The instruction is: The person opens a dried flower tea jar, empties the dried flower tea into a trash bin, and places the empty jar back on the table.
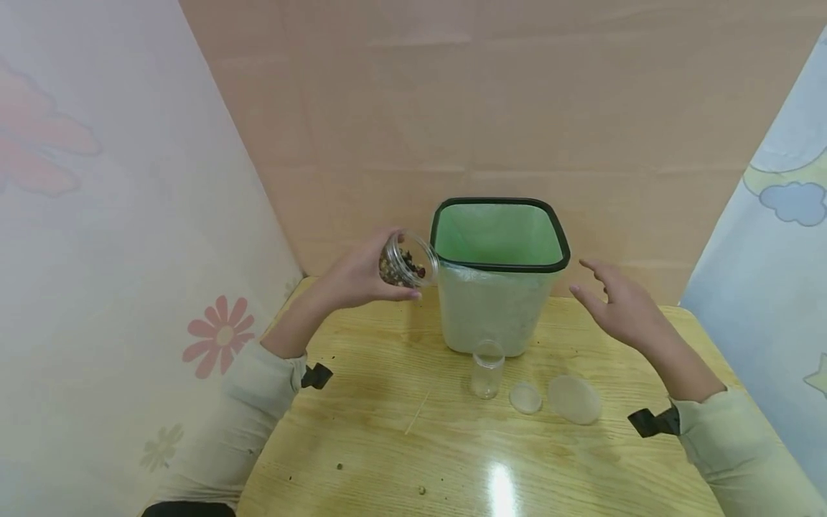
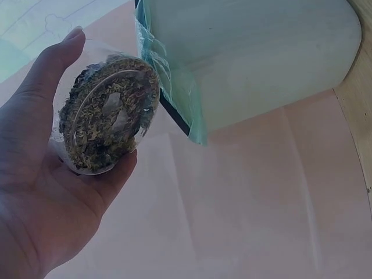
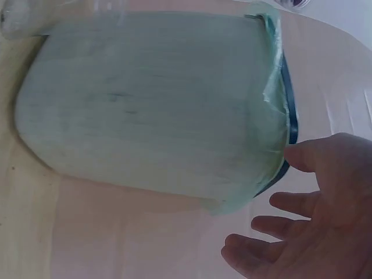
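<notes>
My left hand grips a clear plastic jar from its side, fingers and thumb wrapped round it. Tilted, its mouth faces the trash bin, and dark, mixed dried bits fill part of it. The jar's rim is right by the left edge of the bin. A pale trash bin with a black rim and a green liner bag stands at the table's back. To the right of the bin, my right hand hovers with spread fingers, holding nothing; its fingertips are near the bin's rim.
In front of the bin stands a small clear empty jar. Beside it lie a small round lid and a larger round lid. A thin stick and several crumbs lie on the wooden table. A papered wall rises behind.
</notes>
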Demonstrator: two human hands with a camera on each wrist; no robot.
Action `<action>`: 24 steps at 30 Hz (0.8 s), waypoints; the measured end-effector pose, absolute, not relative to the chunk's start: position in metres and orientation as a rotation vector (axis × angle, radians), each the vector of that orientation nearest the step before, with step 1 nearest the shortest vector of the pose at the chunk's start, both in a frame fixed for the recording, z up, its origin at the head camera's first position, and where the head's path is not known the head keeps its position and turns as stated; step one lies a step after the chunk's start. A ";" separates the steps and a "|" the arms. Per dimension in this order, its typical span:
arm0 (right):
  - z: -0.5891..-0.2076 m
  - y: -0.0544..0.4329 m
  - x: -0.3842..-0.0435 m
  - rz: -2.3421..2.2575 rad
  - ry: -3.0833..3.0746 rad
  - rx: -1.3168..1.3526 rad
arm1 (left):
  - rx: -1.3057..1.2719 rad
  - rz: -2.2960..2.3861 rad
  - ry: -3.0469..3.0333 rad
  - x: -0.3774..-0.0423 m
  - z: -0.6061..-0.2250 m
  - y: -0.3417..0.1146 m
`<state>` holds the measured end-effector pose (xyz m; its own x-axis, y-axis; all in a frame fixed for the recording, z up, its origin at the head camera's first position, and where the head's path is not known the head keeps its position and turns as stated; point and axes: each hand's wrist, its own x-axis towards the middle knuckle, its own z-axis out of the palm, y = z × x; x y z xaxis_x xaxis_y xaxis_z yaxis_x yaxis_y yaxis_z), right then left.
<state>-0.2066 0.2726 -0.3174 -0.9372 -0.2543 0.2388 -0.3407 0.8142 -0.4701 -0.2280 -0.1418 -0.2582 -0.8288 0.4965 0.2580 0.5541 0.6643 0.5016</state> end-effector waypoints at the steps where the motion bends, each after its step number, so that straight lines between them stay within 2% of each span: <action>1: -0.314 0.272 -0.208 0.787 -2.825 0.471 | -0.873 -0.880 -2.776 -0.229 -0.258 -0.142; 10: -0.291 0.257 -0.218 0.826 -2.773 0.505 | -0.871 -0.876 -2.771 -0.238 -0.255 -0.144; 24: -0.285 0.230 -0.235 0.820 -2.833 0.552 | -0.814 -0.900 -2.769 -0.255 -0.251 -0.150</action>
